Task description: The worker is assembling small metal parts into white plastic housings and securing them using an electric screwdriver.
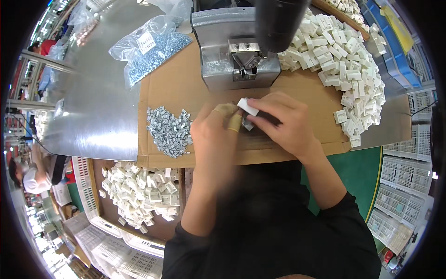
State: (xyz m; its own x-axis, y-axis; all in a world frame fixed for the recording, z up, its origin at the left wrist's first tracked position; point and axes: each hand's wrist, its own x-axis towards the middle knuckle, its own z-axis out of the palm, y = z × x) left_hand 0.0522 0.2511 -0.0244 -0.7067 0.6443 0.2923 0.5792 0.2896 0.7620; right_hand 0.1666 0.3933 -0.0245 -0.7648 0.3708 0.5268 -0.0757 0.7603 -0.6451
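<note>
Close in front of the metal machine (pixel 218 56), my two hands meet over the cardboard sheet. Between them is a small white plastic block (pixel 248 106). My right hand (pixel 285 118) pinches it between thumb and fingers. My left hand (pixel 215 123), with tan coverings on its fingertips, comes up to the block's left side; it is blurred, and whether it grips a part is hidden. Just under the block a small grey metal piece (pixel 247 124) shows in part. Left of my left hand lies a heap of small grey metal parts (pixel 169 132).
White blocks pile high at the right (pixel 346 69). A clear bag of small bluish metal pieces (pixel 153 53) lies at the back left. Below the table edge, a white crate (pixel 86 195) holds more white blocks. Blue bins stand far right, and people sit in the left background.
</note>
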